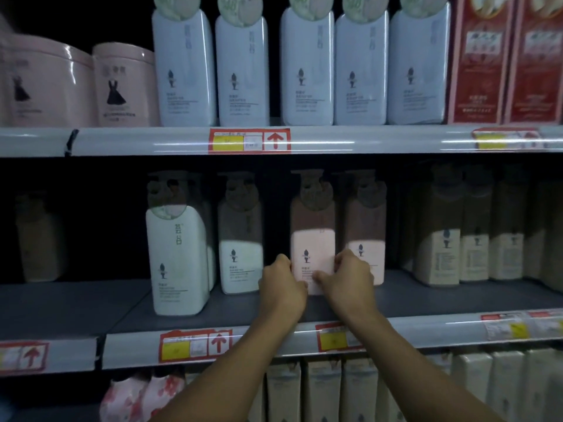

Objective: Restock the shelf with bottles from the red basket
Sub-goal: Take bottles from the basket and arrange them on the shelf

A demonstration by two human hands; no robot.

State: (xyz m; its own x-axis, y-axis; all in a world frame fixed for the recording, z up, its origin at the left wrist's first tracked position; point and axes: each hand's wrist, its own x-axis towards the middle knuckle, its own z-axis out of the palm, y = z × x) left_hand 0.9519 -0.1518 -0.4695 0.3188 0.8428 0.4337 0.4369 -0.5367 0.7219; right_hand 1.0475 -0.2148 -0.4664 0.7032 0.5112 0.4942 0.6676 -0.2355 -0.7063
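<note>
Pink bottle [313, 254] between both hands' fingers [285, 263]

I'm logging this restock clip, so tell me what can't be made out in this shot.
- Red basket: not in the head view at all.
- Pink bottle: its lower front is covered by the left hand and right hand.
- Bottle labels: print blurred, unreadable.
- Middle shelf: far-left bottle and pump tops lost in shadow.
- Top-row blue bottles: caps cut off by the frame edge.

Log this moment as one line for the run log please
step: seating bottle | pink bottle upright on middle shelf | left hand and right hand grip its sides | red basket: not in view
</note>
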